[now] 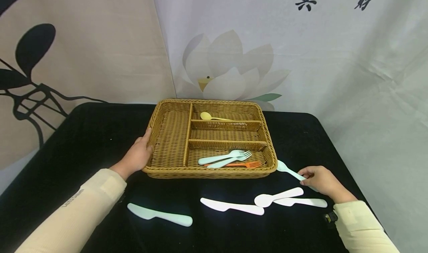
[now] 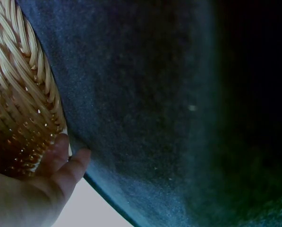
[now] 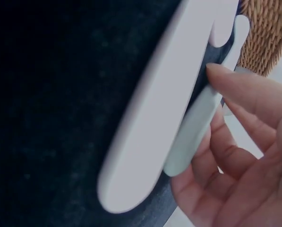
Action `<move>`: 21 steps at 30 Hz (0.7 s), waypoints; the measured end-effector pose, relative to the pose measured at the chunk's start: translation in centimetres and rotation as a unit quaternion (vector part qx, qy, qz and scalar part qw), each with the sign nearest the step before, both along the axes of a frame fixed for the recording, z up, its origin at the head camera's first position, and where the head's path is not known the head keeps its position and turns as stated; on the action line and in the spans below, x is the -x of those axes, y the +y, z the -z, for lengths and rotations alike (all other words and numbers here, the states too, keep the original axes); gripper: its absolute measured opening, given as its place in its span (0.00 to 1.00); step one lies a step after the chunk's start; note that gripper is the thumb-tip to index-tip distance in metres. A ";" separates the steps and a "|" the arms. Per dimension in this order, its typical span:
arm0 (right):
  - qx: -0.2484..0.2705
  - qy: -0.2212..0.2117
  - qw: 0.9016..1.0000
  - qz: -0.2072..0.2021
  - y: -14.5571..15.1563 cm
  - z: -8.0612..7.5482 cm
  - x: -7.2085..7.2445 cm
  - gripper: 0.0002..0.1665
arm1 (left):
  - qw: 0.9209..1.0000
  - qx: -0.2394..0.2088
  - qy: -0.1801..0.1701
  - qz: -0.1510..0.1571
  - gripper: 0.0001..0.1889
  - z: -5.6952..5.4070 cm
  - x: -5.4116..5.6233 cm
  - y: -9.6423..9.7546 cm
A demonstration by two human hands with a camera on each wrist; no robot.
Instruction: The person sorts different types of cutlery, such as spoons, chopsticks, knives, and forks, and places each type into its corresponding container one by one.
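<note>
With its fingers at the left rim, my left hand [image 1: 138,154] holds the divided wicker basket [image 1: 187,134]; in the left wrist view the fingers [image 2: 67,165] lie against the woven side. At the basket's front right corner, my right hand [image 1: 319,178] pinches the handle of a mint-green spoon [image 1: 290,171]. The right wrist view shows that green handle [image 3: 192,132] between thumb and fingers. Beside this hand lie a white spoon [image 1: 265,200] and a white knife [image 1: 307,202], partly overlapping.
Inside the basket, a yellow spoon [image 1: 206,116] lies in the back compartment; mint-green forks [image 1: 219,158] and an orange fork [image 1: 252,164] share the front one. A white knife [image 1: 230,206] and a mint-green knife [image 1: 159,214] lie on the black table [image 1: 110,141] in front.
</note>
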State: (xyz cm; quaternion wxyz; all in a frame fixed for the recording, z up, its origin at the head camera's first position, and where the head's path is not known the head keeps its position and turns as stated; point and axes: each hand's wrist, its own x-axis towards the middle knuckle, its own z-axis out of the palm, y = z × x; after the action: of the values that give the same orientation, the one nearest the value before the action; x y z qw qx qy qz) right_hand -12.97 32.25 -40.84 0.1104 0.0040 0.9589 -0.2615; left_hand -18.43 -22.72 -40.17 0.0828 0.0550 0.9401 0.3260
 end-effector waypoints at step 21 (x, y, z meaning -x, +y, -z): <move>0.010 0.034 0.999 0.006 0.6 -0.9 1.1 0.09 | 1.000 -0.006 -0.008 -0.004 0.33 -0.3 -0.2 0.1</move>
State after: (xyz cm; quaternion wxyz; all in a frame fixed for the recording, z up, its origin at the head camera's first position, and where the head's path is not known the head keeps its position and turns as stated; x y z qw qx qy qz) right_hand -14.09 32.84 -39.91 0.0761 0.0000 0.9592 -0.2722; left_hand -18.27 -22.62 -39.83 0.0889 0.0489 0.9378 0.3321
